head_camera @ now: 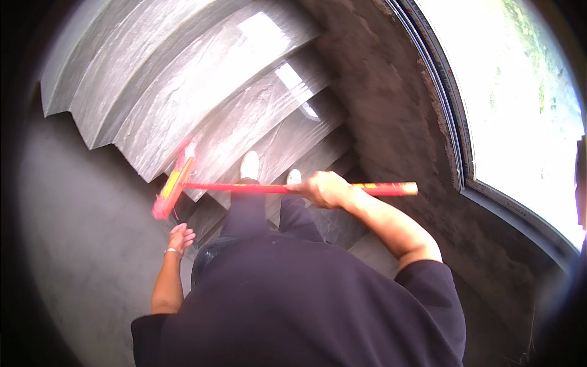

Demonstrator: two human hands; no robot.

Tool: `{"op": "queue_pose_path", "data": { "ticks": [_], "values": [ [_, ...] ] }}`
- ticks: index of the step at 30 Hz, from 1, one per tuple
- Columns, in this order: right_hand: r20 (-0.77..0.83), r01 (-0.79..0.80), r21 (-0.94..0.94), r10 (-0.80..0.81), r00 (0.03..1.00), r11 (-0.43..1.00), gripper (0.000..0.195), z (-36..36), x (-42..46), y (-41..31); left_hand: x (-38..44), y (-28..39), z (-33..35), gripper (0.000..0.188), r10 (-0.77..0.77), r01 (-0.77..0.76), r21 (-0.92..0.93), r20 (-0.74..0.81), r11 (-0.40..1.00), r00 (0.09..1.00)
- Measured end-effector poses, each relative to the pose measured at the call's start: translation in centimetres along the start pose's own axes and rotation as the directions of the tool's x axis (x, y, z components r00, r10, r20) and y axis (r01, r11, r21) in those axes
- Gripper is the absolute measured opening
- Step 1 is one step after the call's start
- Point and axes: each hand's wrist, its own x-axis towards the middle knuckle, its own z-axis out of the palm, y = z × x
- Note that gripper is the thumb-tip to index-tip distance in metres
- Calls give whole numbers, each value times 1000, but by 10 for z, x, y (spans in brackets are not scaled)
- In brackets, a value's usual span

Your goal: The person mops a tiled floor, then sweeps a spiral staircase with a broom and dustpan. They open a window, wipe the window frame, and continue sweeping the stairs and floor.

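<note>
A red broom [238,187] lies crosswise in front of my body, its handle running from the right to a red and yellow head at the left. My right hand [326,189] grips the handle a little in from its far end. The broom head is blurred, with pink bristles, over the left edge of the grey stone stairs [169,96]. My left hand [181,238] is below the broom head with its fingers apart, holding nothing that I can see. A band circles the left wrist. My feet in white shoes stand on the stairs.
Glossy winding steps rise towards the upper left, their left ends forming a jagged edge. A rough brown wall [380,82] borders them on the right, with a large bright window [513,105] in it. A smooth grey surface [87,220] lies left of the stairs.
</note>
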Motion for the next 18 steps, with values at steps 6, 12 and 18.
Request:
{"op": "queue_pose_path", "data": {
  "ticks": [6, 12, 18],
  "values": [
    [149, -1, -292, 47, 988, 956, 57, 4, -3, 75, 56, -55, 10, 29, -29, 15, -93, -143, 996, 989],
    [-142, -151, -90, 138, 980, 984, 42, 42, -94, 194, 93, -44, 111, 31, 153, -163, -78, -119, 984, 981],
    [-235, -481, -6, 466, 853, 877, 37, 76, -252, 221, 73, -48, 209, 30, 248, -249, 23, 33, 968, 968]
  ]
}}
